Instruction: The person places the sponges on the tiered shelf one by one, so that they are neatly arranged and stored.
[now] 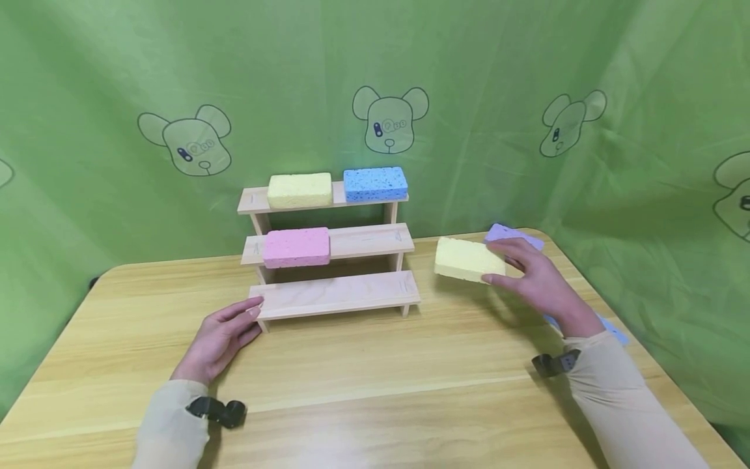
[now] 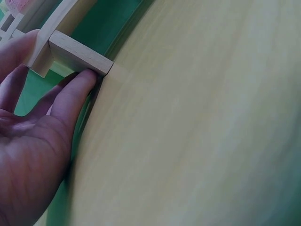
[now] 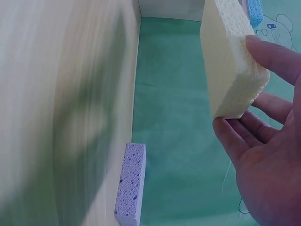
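Observation:
My right hand (image 1: 539, 280) pinches a pale yellow sponge (image 1: 465, 259) at its right end, thumb on the near side and fingers on the far side. In the right wrist view this yellow sponge (image 3: 223, 61) is held above the table. At the left end of the bottom tier of a three-tier wooden shelf (image 1: 334, 296), my left hand (image 1: 219, 339) grips the board's end. The left wrist view shows fingers (image 2: 70, 99) against the shelf's leg (image 2: 77, 54). A yellow sponge (image 1: 300, 190) and a blue sponge (image 1: 375, 184) lie on the top tier, a pink sponge (image 1: 297, 247) on the middle tier's left.
A purple sponge (image 1: 515, 234) lies at the table's back right corner, partly behind my right hand. Under my right wrist shows part of a blue sponge (image 1: 612, 329). Green curtains (image 1: 469, 58) hang behind and to the right of the wooden table (image 1: 375, 404).

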Tool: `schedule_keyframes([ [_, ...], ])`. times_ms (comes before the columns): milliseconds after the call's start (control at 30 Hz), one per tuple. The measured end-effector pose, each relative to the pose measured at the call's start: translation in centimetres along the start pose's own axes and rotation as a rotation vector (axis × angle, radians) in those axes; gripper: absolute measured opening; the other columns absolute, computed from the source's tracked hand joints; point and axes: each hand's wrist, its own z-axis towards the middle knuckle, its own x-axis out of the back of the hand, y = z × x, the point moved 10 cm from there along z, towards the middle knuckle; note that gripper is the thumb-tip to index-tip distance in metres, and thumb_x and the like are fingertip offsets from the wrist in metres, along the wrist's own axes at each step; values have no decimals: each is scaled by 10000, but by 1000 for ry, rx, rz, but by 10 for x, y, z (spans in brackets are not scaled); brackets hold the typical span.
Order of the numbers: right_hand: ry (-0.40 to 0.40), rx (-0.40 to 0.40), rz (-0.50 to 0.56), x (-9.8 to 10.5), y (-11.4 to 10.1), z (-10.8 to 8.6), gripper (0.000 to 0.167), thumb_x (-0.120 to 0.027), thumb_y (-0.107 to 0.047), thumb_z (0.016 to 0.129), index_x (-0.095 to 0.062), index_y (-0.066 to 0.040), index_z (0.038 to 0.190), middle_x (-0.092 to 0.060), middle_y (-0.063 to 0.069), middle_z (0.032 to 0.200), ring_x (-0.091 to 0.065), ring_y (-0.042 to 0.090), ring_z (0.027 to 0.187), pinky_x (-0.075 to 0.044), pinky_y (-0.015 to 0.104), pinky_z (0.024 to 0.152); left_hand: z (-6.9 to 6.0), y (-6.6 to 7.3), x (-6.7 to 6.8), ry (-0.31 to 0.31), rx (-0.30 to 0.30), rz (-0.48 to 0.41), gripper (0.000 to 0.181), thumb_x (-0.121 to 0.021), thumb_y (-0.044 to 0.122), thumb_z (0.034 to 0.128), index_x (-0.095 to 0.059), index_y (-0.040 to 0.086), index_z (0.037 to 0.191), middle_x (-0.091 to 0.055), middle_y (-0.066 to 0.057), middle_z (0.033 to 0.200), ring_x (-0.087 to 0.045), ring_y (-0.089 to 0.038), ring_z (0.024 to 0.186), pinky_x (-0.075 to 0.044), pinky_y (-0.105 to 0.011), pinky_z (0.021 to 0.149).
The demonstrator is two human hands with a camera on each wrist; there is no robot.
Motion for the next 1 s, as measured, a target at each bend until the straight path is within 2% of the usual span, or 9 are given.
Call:
schedule_keyframes([
  [233,7,-15,21,0,-7,2,641,-778,-129,861,-478,49,1399,-445,164,1376,-367,388,1330,-289,515,1132,0,-1,0,3,6,4,191,-635,59,960,-740,132,1103,-581,-15,1254,-619,-147,1098,-487,-328,991],
  [300,9,-11,25,-1,-10,3,630,-775,-115,862,-483,53,1395,-452,158,1367,-370,364,1328,-299,449,1143,0,-1,0,5,8,3,191,-635,58,960,-740,131,1103,-582,-16,1253,-620,-146,1096,-488,-328,990],
  [400,22,-12,21,0,-14,5,612,-780,-96,854,-504,49,1381,-457,138,1375,-368,318,1333,-314,268,1128,-1,0,0,5,7,3,191,-634,55,961,-740,129,1102,-586,-13,1246,-619,-144,1095,-490,-326,988],
  [467,30,-11,20,1,-17,5,600,-785,-90,848,-521,36,1372,-458,124,1385,-365,291,1337,-318,189,1097,-1,0,0,4,6,3,191,-632,54,961,-740,130,1100,-591,-8,1238,-620,-143,1094,-492,-324,986],
  [533,34,-5,16,1,-20,5,595,-789,-90,845,-530,25,1368,-458,117,1394,-364,277,1338,-325,195,1095,-1,0,-1,3,3,1,193,-628,49,963,-741,130,1096,-597,-3,1228,-621,-143,1090,-494,-322,983],
  [633,35,0,12,1,-23,6,585,-788,-96,847,-538,14,1364,-463,106,1392,-368,263,1334,-336,276,1118,-1,1,-1,0,2,-4,197,-619,40,966,-744,129,1090,-606,3,1213,-624,-144,1085,-496,-321,980],
  [767,32,4,14,0,-26,6,579,-787,-101,849,-545,4,1364,-464,95,1393,-371,257,1330,-333,270,1118,-1,1,-2,0,3,-7,201,-615,34,967,-743,121,1095,-610,3,1208,-626,-146,1082,-498,-323,979],
  [867,34,15,30,-1,-30,7,571,-786,-89,848,-551,1,1361,-471,94,1388,-379,255,1322,-327,192,1093,-2,1,-1,0,2,-4,203,-618,39,966,-733,107,1120,-602,-7,1223,-624,-150,1086,-493,-328,985],
  [1000,42,35,57,0,-34,6,559,-779,-63,849,-552,22,1353,-480,116,1377,-395,266,1307,-324,150,1073,-1,1,-2,-9,0,8,198,-625,55,966,-728,115,1123,-585,-14,1246,-623,-147,1093,-487,-330,992],
])
